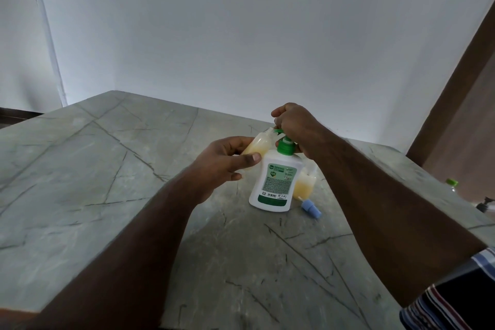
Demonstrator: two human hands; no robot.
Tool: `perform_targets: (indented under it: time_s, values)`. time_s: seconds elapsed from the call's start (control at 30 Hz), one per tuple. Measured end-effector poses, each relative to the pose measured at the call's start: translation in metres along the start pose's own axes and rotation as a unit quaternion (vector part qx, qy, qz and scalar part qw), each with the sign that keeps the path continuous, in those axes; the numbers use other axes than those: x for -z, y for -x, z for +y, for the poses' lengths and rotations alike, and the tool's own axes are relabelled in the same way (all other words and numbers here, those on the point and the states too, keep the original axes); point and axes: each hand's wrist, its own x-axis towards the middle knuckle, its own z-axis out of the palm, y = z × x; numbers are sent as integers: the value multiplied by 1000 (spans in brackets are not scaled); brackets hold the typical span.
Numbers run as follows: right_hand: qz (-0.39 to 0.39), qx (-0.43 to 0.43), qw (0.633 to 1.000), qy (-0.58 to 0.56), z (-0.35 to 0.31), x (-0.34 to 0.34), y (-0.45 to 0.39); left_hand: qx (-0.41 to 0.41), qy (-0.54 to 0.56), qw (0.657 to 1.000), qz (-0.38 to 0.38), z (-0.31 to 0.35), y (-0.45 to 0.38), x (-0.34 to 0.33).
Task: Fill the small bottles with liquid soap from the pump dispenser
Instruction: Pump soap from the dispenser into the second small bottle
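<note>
Hands [225, 161] apparently around small bottle [258, 146]

Pump dispenser at the centre of the counter

The pump dispenser [274, 182] is stood on the counter [107, 182]. A small bottle [258, 145] is held tilted at its left, mouth by the spout. A second small bottle [304, 185] is set just behind-right of it, and a loose cap [310, 207] is laid before that.

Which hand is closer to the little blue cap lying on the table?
The right hand. It sits on the pump dispenser's green top, above and behind the blue cap. The left hand holds a small bottle on the dispenser's far side, farther from the cap.
</note>
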Motion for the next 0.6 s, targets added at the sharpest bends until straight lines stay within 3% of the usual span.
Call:
perform_targets:
  time_s: [0.6]
  values:
    - [-4,-11,1000,-13,-3,2,3,5,5,1000,5,0,-1,-1]
